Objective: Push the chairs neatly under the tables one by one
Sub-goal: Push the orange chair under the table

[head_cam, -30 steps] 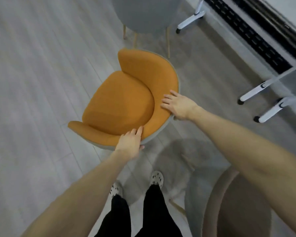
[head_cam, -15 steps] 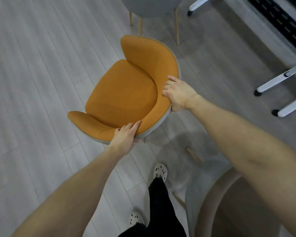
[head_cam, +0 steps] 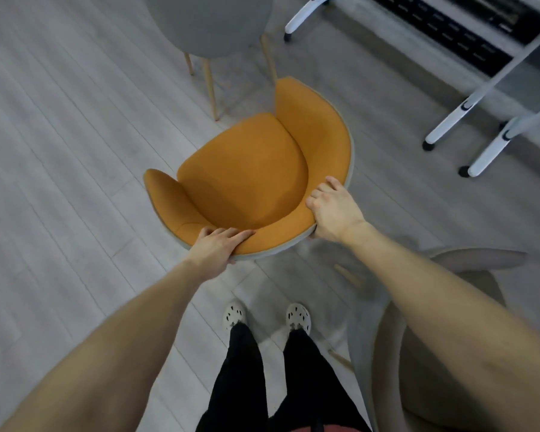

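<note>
An orange upholstered chair (head_cam: 250, 173) with a curved backrest and grey outer shell stands on the floor in front of me. My left hand (head_cam: 217, 246) grips the lower rim of the backrest, fingers over the orange padding and thumb under the edge. My right hand (head_cam: 332, 210) grips the right side of the same backrest, fingers curled over its rim. The chair's legs are hidden beneath the seat. A white table (head_cam: 512, 67) with angled white legs on castors stands at the upper right.
A grey chair (head_cam: 212, 23) with thin wooden legs stands just beyond the orange one. A beige chair (head_cam: 443, 322) sits close at my right, under my right arm. My feet (head_cam: 265, 316) stand on pale wood flooring behind the orange chair.
The orange chair has turned so its backrest faces me more squarely. Both hands stay on the backrest. My feet have come level, side by side.
</note>
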Tool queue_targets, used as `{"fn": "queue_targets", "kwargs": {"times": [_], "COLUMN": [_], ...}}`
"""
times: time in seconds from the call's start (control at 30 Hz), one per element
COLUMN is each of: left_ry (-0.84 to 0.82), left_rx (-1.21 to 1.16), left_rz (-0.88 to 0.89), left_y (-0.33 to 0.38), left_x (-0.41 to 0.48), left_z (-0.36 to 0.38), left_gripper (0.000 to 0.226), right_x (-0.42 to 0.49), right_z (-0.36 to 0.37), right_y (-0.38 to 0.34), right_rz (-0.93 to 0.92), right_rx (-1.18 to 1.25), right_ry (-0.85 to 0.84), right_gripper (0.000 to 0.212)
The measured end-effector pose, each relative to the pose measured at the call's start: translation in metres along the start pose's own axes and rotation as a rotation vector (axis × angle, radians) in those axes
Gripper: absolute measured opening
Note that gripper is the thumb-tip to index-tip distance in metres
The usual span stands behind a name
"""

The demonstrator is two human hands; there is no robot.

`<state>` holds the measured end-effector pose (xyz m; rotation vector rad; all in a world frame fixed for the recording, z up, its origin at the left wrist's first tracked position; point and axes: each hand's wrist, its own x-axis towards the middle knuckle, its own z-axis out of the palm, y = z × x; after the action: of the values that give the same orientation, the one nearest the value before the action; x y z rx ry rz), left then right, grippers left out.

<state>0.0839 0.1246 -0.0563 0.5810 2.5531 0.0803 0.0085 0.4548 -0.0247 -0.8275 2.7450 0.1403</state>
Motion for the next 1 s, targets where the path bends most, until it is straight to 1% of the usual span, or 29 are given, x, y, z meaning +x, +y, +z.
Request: {"fn": "queue_targets", "kwargs": {"times": [0.13, 0.23, 0.3, 0.37, 0.47, 0.53, 0.57, 0.63, 0.67, 0.7, 0.73, 0.77, 0.8, 0.83, 0.87, 0.9, 0.93, 1.0], "left_ry": [0.008, 0.050, 0.058, 0.056, 0.035, 0.042, 0.052, 0.045, 0.040, 0.066, 0.121, 0.188, 0.225, 0.207, 0.148, 0.079, 0.023, -0.049], "left_rx": [0.179, 0.318, 0.364, 0.401, 0.455, 0.432, 0.401, 0.309, 0.226, 0.122, 0.008, -0.110, -0.222, -0.320, -0.407, -0.489, -0.564, -0.638], "left_rz": [0.091, 0.135, 0.174, 0.225, 0.320, 0.365, 0.386, 0.409, 0.402, 0.380, 0.344, 0.292, 0.230, 0.148, 0.063, -0.014, -0.077, -0.185], "left_y": [-0.020, -0.042, -0.056, -0.071, -0.098, -0.112, -0.118, -0.127, -0.133, -0.138, -0.142, -0.142, -0.140, -0.135, -0.128, -0.120, -0.111, -0.096], "left_x": [0.035, 0.068, 0.096, 0.127, 0.168, 0.186, 0.191, 0.197, 0.198, 0.197, 0.195, 0.191, 0.187, 0.183, 0.180, 0.179, 0.179, 0.187], "left_z": [-0.031, -0.059, -0.080, -0.101, -0.131, -0.149, -0.157, -0.170, -0.173, -0.175, -0.175, -0.174, -0.171, -0.168, -0.166, -0.164, -0.162, -0.155], "left_gripper": [0.074, 0.061, 0.055, 0.057, 0.066, 0.069, 0.071, 0.074, 0.073, 0.066, 0.054, 0.041, 0.037, 0.043, 0.055, 0.069, 0.084, 0.109], "right_x": [-0.023, -0.024, -0.017, -0.002, 0.025, 0.042, 0.051, 0.063, 0.066, 0.067, 0.067, 0.067, 0.064, 0.060, 0.056, 0.051, 0.047, 0.046], "right_z": [0.007, 0.010, 0.009, 0.006, 0.005, 0.002, -0.002, -0.014, -0.020, -0.026, -0.030, -0.033, -0.033, -0.032, -0.031, -0.030, -0.027, -0.023], "right_y": [-0.015, -0.035, -0.052, -0.068, -0.094, -0.112, -0.117, -0.123, -0.124, -0.125, -0.126, -0.129, -0.132, -0.136, -0.139, -0.141, -0.141, -0.136], "right_rz": [0.225, 0.388, 0.500, 0.619, 0.787, 0.887, 0.925, 0.954, 0.943, 0.941, 0.974, 1.048, 1.159, 1.295, 1.433, 1.553, 1.646, 1.772], "right_rx": [0.080, 0.169, 0.227, 0.272, 0.304, 0.327, 0.339, 0.399, 0.450, 0.514, 0.590, 0.654, 0.669, 0.635, 0.587, 0.574, 0.618, 0.798], "right_ry": [0.006, 0.025, 0.040, 0.054, 0.077, 0.083, 0.073, -0.011, -0.047, -0.047, -0.005, 0.082, 0.200, 0.330, 0.431, 0.478, 0.463, 0.357], "right_gripper": [0.083, 0.090, 0.094, 0.097, 0.097, 0.101, 0.103, 0.111, 0.116, 0.119, 0.117, 0.110, 0.100, 0.091, 0.087, 0.090, 0.098, 0.118]}}
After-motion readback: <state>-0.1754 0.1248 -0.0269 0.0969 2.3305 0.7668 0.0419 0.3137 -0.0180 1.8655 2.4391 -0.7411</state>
